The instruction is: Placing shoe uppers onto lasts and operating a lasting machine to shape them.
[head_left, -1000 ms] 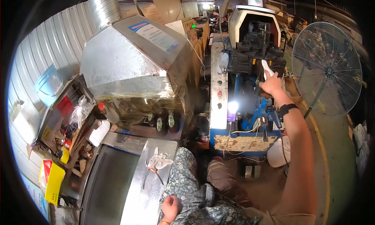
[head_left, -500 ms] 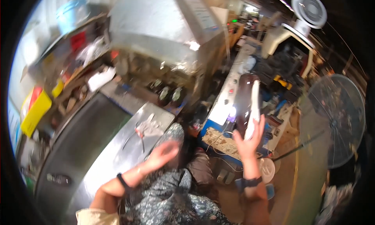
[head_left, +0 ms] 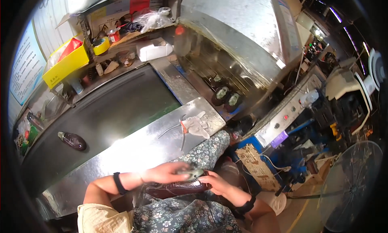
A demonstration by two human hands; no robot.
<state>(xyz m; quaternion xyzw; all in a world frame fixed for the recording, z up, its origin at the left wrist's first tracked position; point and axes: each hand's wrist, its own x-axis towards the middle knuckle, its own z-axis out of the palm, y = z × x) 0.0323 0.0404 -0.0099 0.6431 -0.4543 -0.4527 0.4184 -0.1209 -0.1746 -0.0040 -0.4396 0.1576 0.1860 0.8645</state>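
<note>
Shoe [head_left: 178, 189], dark brown and glossy, lay across the person's lap, its long axis running left to right in the head view, between the two hands. Behind it stood the metal hood [head_left: 238, 34], the dark belt [head_left: 109, 111] and the steel table [head_left: 133, 152], with a fan [head_left: 351, 184] low at the right. Left hand [head_left: 165, 172] rested on top of the shoe, fingers closed over a pale green insert [head_left: 194, 174] at its opening. Right hand [head_left: 218, 182] clasped the shoe's right end, fingers curled against it. Both hands touched the shoe; neither was the nearer. A second shoe [head_left: 72, 140] lay on the belt, well apart to the left. A white glove [head_left: 197, 126] and pliers [head_left: 182, 132] lay on the table just beyond the knee.
</note>
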